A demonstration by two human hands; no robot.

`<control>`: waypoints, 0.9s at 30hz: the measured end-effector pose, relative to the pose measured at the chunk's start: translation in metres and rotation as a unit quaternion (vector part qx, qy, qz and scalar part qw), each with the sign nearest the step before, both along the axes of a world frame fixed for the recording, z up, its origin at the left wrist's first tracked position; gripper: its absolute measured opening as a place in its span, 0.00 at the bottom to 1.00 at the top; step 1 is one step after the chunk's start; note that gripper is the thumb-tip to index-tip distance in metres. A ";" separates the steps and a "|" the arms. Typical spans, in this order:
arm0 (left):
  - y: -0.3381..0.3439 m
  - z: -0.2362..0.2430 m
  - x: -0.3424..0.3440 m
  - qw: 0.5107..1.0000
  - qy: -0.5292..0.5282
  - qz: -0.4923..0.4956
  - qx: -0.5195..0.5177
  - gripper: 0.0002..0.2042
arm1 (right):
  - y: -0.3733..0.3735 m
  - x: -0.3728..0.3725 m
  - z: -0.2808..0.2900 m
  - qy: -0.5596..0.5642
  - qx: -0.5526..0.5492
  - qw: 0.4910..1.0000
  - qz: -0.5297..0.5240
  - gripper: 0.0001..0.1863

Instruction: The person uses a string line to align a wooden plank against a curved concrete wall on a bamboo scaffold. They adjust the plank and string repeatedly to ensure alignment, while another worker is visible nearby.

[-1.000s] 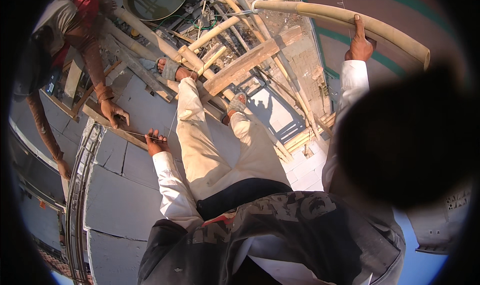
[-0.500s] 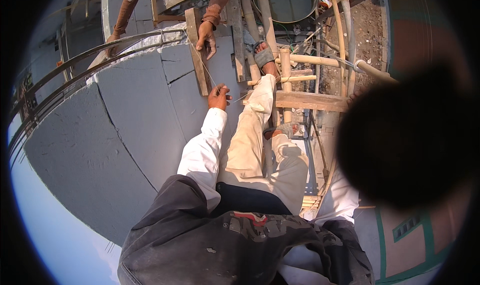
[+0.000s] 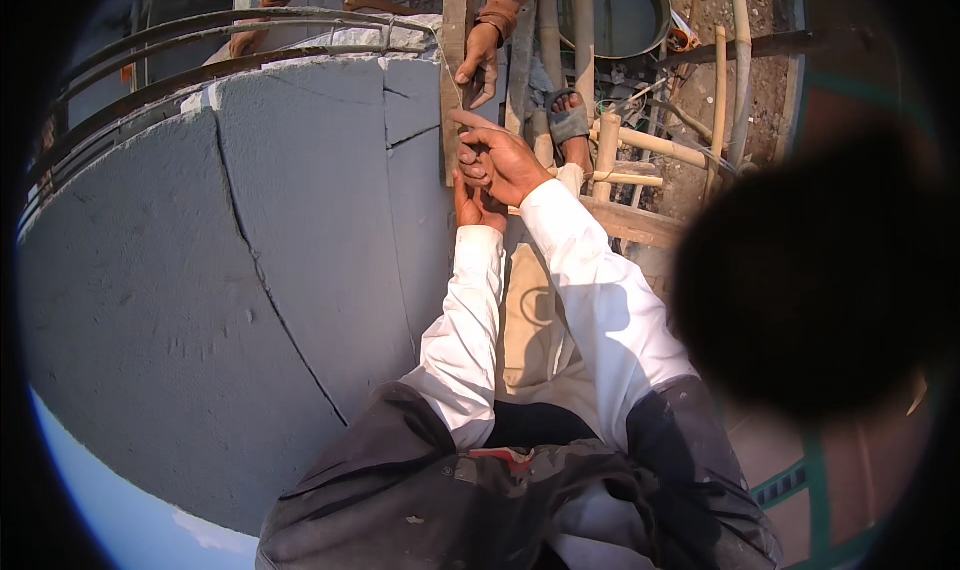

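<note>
My right hand (image 3: 505, 162) was out on a bamboo pole a second ago; now it is above my left hand (image 3: 480, 208), the two overlapping. On the right, the index finger reaches out and the others curl in; the left's fingers are half bent, partly hidden behind it. I can't tell whether either pinches the string (image 3: 450, 67) now, though earlier it ran to my left fingers. It lies just beyond my fingertips, thin, pale and straight along the wooden plank (image 3: 453, 30).

Room ahead is tight: a co-worker's hand (image 3: 481, 58) hangs just past my index finger, beside the plank. Left of my grip the grey block wall (image 3: 300, 190) spreads wide, cracked along its joints, with metal bars (image 3: 250, 30) along its far edge. Close on my right are a sandaled foot (image 3: 572, 125), bamboo (image 3: 607, 155) and a wooden beam (image 3: 640, 223).
</note>
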State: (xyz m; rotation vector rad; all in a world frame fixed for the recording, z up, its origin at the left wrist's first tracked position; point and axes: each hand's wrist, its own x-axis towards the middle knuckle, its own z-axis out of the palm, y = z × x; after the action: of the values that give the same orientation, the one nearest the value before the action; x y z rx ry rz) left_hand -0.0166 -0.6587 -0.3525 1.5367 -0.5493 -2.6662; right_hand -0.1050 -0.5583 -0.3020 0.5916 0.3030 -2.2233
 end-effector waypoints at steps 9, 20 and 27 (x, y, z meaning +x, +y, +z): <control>-0.025 -0.009 0.014 0.998 0.027 -0.041 -0.033 0.17 | -0.020 -0.023 -0.004 0.009 0.134 0.990 0.042 0.26; -0.028 -0.011 0.016 0.997 0.025 -0.070 -0.036 0.19 | -0.026 -0.033 0.001 0.023 0.103 0.993 0.058 0.34; -0.030 -0.021 0.023 0.998 0.033 -0.049 -0.025 0.15 | -0.037 -0.037 0.000 0.035 0.097 0.993 0.064 0.40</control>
State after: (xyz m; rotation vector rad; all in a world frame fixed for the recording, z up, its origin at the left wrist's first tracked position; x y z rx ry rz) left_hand 0.0068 -0.6887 -0.3735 1.4394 -0.6985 -2.7403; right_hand -0.1417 -0.5957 -0.3021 0.5812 0.5827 -2.1072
